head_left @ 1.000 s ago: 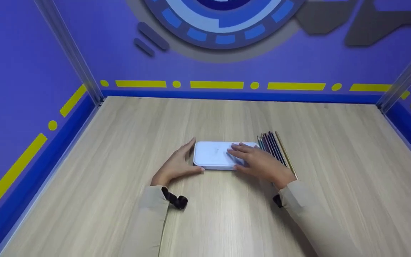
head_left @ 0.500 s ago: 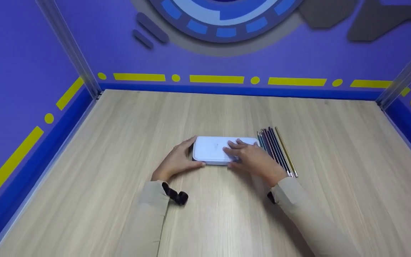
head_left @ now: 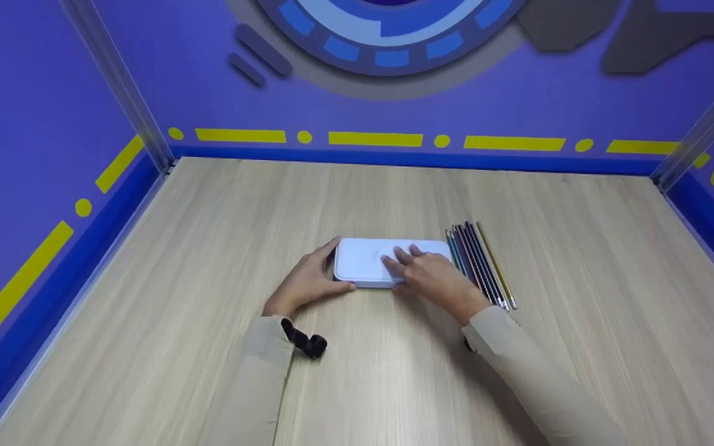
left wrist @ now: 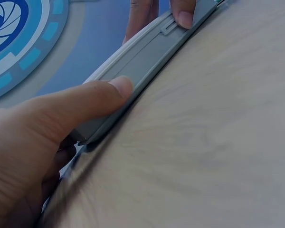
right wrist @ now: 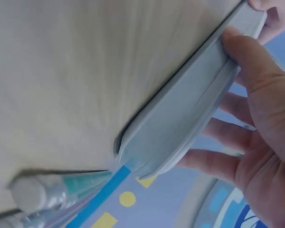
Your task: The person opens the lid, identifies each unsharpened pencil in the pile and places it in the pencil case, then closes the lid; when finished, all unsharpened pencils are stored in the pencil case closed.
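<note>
A white, flat pencil case (head_left: pixel 360 263) with rounded corners lies closed on the table in the head view. My left hand (head_left: pixel 304 282) grips its left end, thumb along the front wall and fingers behind the end. My right hand (head_left: pixel 437 280) lies over the right half of the lid with fingers spread and nearly straight. In the left wrist view, a small latch (left wrist: pixel 169 25) shows on the grey front wall beside the right thumb. That thumb (right wrist: pixel 232 40) presses the front wall in the right wrist view. Part of the lid is hidden beneath the right hand.
Several pencils (head_left: pixel 478 263) lie side by side just right of the case, some partly behind the right hand. The wooden table (head_left: pixel 357 371) ends at a blue back wall (head_left: pixel 332 105) with yellow marks, and blue panels flank both sides.
My right hand has slid leftward over the lid, uncovering more of the pencils' lower ends. My left hand keeps its hold on the left end. The head view has tilted slightly down.
</note>
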`<state>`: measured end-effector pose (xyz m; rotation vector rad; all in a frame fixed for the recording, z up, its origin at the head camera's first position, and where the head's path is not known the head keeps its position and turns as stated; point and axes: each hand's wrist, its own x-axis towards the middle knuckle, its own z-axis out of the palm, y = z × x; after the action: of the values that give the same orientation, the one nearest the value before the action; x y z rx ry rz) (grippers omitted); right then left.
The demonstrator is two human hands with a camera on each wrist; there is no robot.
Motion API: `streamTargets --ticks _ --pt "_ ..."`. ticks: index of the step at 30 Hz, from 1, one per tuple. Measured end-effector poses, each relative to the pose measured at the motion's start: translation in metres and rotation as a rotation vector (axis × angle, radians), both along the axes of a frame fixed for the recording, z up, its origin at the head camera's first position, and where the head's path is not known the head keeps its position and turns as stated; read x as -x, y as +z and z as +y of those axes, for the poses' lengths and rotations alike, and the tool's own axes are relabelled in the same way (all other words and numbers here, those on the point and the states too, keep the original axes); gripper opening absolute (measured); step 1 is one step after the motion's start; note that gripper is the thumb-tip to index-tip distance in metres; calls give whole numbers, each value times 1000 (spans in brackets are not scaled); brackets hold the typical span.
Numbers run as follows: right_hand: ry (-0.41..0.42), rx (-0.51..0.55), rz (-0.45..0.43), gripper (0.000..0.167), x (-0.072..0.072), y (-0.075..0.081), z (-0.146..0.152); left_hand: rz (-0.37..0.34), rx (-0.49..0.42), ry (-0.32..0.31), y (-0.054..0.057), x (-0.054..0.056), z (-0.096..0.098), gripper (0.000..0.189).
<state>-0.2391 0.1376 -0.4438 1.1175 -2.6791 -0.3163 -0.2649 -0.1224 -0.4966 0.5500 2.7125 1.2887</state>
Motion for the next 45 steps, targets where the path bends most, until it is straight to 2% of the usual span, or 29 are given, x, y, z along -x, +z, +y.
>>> streamTargets --ticks 5,13,20,34,38,45 --pt "13 -105 36 55 2 2 1 1 33 15 4 -1 1 105" --pt "30 -139 47 56 6 6 2 -6 37 21 7 0 2 105" --pt "58 -47 36 55 7 6 4 -7 24 22 3 0 -1 107" --pt "160 131 4 42 11 12 18 -73 -1 40 -1 0 2 109" --pt "147 168 -35 39 11 17 20 -76 -10 42 -1 0 2 110" --pt "90 244 -155 36 10 27 27 -81 -10 47 0 -2 -2 112"
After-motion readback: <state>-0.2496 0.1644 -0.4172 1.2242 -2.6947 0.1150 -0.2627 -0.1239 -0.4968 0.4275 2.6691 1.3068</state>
